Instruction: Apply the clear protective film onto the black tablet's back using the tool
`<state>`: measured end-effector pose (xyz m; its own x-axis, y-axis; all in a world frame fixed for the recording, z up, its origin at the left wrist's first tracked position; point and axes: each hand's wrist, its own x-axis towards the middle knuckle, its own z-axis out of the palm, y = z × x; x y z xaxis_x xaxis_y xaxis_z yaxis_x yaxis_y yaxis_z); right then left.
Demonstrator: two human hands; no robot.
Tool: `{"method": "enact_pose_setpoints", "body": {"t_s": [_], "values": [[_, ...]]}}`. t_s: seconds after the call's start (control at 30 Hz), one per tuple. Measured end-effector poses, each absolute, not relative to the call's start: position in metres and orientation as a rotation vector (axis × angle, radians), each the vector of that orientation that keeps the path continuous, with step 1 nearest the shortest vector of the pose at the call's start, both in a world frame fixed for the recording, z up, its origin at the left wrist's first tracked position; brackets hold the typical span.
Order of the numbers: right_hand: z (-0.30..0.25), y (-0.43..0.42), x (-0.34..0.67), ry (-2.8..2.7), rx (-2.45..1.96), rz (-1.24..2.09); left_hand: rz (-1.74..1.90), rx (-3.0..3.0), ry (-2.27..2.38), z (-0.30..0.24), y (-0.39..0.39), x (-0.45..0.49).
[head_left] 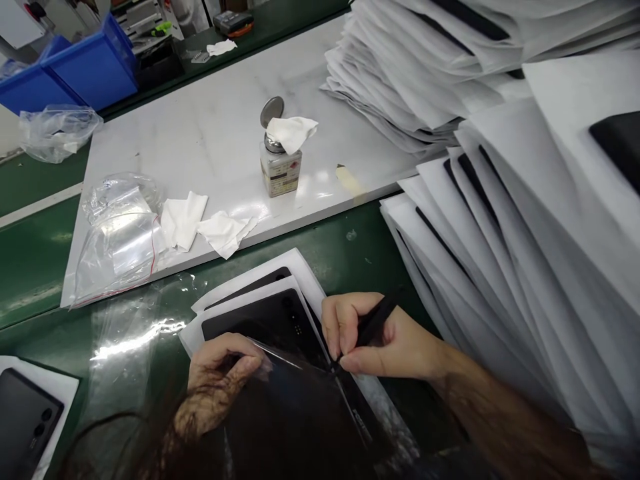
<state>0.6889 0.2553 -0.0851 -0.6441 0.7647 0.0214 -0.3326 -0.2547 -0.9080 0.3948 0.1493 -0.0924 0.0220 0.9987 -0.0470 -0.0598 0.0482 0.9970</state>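
Note:
A black tablet (260, 325) lies back side up on white foam sheeting, its camera lenses and small gold contacts near the top right corner. My left hand (217, 373) pinches a clear plastic film (277, 353) that is lifted over the tablet's back. In my right hand (395, 343) are black tweezers (377, 320), tip down at the tablet's right edge. Beneath it lies another black tablet (250, 288), with white foam between. Hair in front of the camera and dark blur hide the lower part of the tablet.
Stacks of white foam sleeves (480, 220) with dark devices inside crowd the right. On the raised grey board (210, 120) stand a dispenser bottle (281, 170), white wipes (227, 233) and plastic bags (120, 233). Another tablet (25, 417) is at lower left; blue bins (90, 67) stand behind.

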Motion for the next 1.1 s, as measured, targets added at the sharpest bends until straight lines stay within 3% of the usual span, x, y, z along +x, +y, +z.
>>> {"method": "enact_pose_setpoints", "body": {"t_s": [0.8,1.1], "values": [[-0.083,0.251,0.687,-1.195,-0.528,1.904,1.103,1.161,1.272,-0.098,0.144,0.392],[-0.098,0.240,0.665,-0.860,-0.878,1.643,1.005,1.463,1.108,-0.096,0.153,0.390]]}}
